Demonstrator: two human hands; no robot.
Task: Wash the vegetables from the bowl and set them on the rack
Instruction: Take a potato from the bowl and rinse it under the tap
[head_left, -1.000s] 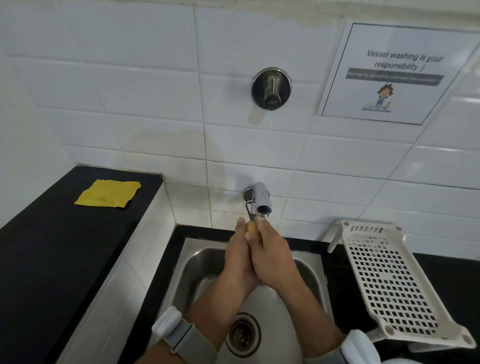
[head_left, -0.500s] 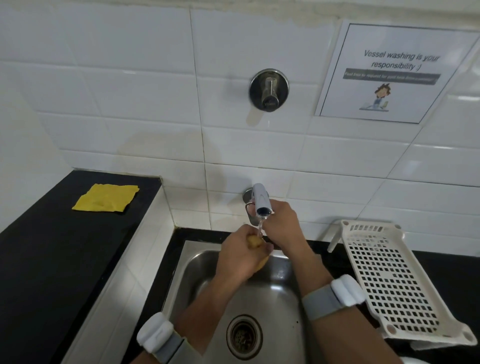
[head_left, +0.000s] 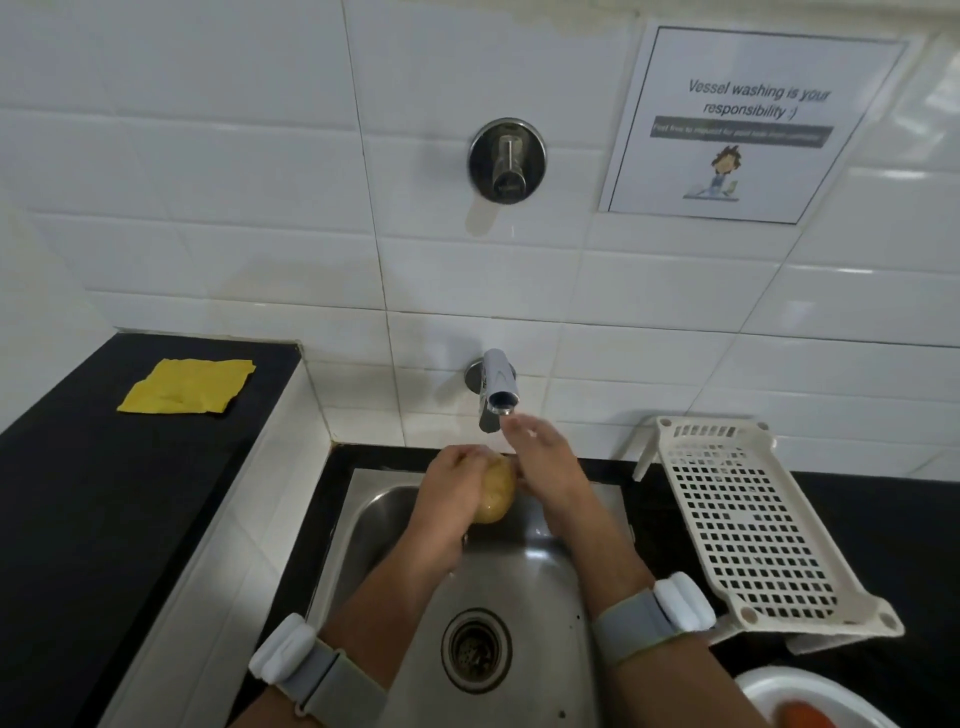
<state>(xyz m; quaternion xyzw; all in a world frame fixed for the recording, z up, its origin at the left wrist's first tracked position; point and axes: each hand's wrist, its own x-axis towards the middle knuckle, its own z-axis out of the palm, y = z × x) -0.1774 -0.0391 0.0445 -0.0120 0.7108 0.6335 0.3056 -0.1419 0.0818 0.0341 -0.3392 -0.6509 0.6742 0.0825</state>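
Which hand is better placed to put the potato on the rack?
Probably the left hand: it already grips the potato. The right hand is open, although nearer the rack, so it would need a handover.

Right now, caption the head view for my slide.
Left hand holds a potato over the sink; right hand under the tap.

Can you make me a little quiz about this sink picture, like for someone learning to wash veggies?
1. True or false: the left hand holds the potato over the sink.
2. Where is the white rack?
A) inside the sink
B) on the counter to the right of the sink
C) hanging on the wall
3. Fill in: the cloth on the left counter is coloured ____.

Key: 1 true; 2 B; 3 yellow. The right hand, fingers straight, reaches up just under the tap.
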